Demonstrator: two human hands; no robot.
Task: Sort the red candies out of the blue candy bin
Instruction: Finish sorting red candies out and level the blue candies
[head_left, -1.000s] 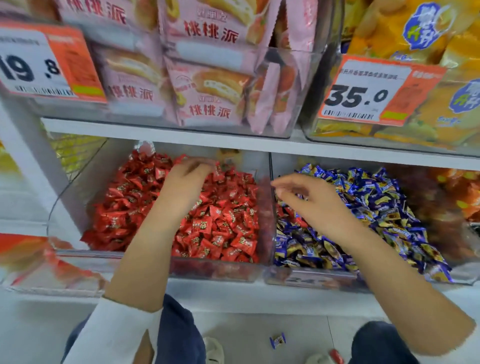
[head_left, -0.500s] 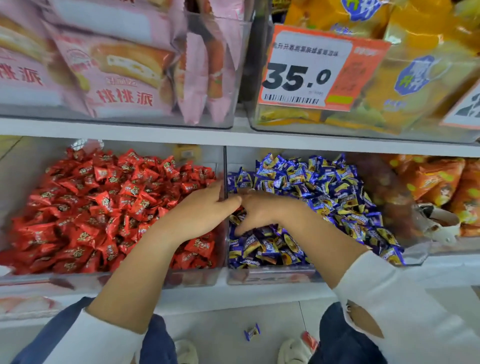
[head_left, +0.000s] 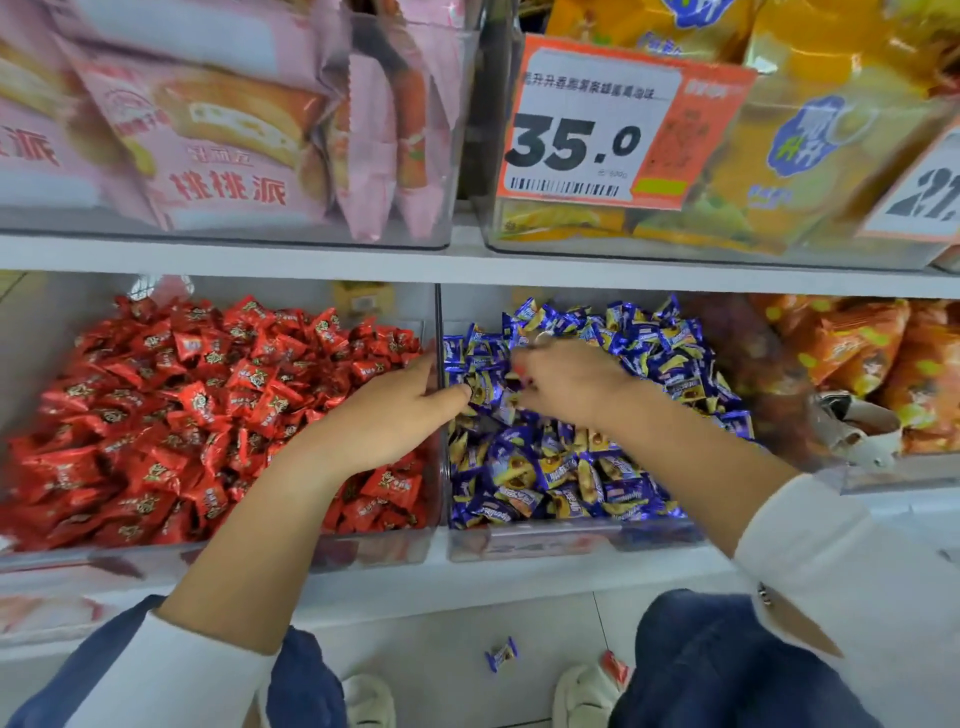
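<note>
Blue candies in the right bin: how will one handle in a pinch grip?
Each blue candy looks small, so probably light. The glossy wrappers suggest it may slip between fingers. They lie loosely heaped in the blue candy bin, so neighbours will likely shift or spill when one is pulled.

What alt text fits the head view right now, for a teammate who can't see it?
Both hands reach into the blue candy bin: the right hand digs among the blue candies, the left hand crosses over from the red candy bin. One blue candy and one red candy lie on the floor.
</note>
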